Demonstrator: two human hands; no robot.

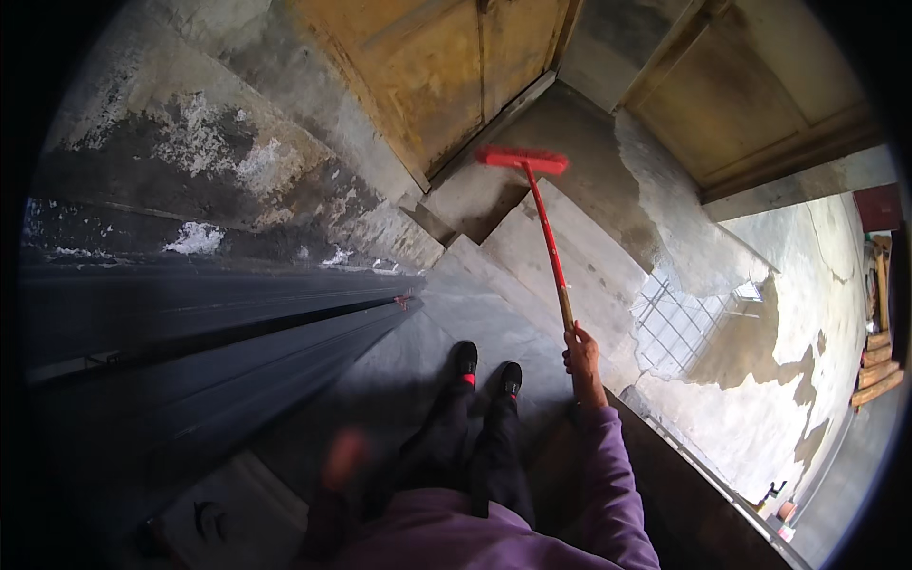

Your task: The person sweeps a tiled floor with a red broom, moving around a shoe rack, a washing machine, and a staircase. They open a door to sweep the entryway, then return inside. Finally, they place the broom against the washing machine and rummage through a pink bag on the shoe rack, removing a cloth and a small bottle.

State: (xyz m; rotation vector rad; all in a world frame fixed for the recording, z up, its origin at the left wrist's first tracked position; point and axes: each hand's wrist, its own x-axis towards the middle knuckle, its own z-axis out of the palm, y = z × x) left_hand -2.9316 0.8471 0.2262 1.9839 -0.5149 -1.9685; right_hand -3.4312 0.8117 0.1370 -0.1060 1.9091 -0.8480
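Observation:
My right hand [583, 353] is closed around the wooden lower part of a long handle, which is red farther up. At its far end is a red push broom head [522, 159] with bristles, held up over concrete steps and near a yellowish wooden door. My left hand [345, 458] is a blur low at the left, beside my dark trousers; whether its fingers are apart cannot be told. Nothing can be made out in it. My black shoes [464, 356] stand on the grey floor, left of the broom handle.
Concrete steps [570, 235] rise ahead to a wooden door [434, 78]. Another wooden door [741, 100] is at the upper right. Dark metal panels [214, 306] run along the left, below a peeling wall [214, 142]. Stacked wood [878, 370] lies far right.

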